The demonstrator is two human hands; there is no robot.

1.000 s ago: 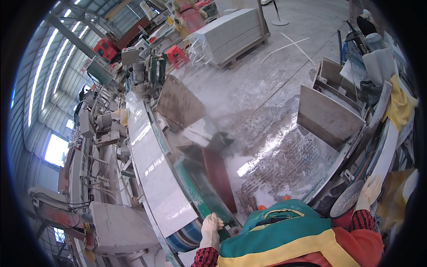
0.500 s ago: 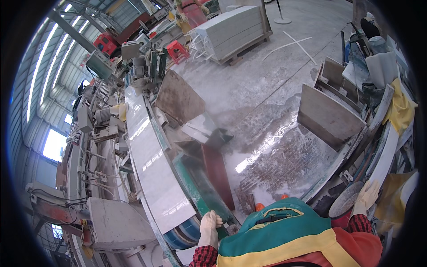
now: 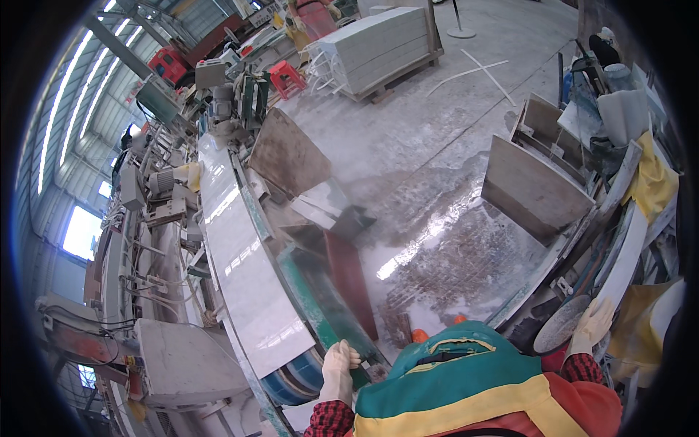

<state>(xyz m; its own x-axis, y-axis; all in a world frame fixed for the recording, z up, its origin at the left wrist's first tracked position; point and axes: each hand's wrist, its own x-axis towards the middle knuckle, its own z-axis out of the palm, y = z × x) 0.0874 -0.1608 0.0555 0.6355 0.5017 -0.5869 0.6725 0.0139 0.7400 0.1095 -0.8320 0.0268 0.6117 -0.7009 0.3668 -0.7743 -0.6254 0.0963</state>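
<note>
My left hand [image 3: 340,370], in a pale glove, is beside the green rail [image 3: 312,306] of a conveyor-like machine, its fingers curled closed. Whether it grips anything is hidden. A long, glossy white stone slab [image 3: 251,273] lies along the machine to the left of this hand. Its near end overhangs a blue roller or drum [image 3: 295,380]. Out at the right, my gloved right hand [image 3: 593,326] has its fingers stretched out beside a round, greyish bucket top [image 3: 559,331] and a long white strip [image 3: 628,251].
Brown boards [image 3: 535,189] stand at right, near a yellow cloth [image 3: 653,175]. Another brown board [image 3: 290,153] and a dark red panel [image 3: 349,280] lean by the machine. Farther off are stacked pale slabs [image 3: 375,54], a red stool [image 3: 286,79] and another person [image 3: 314,18].
The whole view has shifted slightly, with the surroundings a little farther left in the picture. Both hands keep nearly the same places and poses. The slab shows no clear movement along the machine.
</note>
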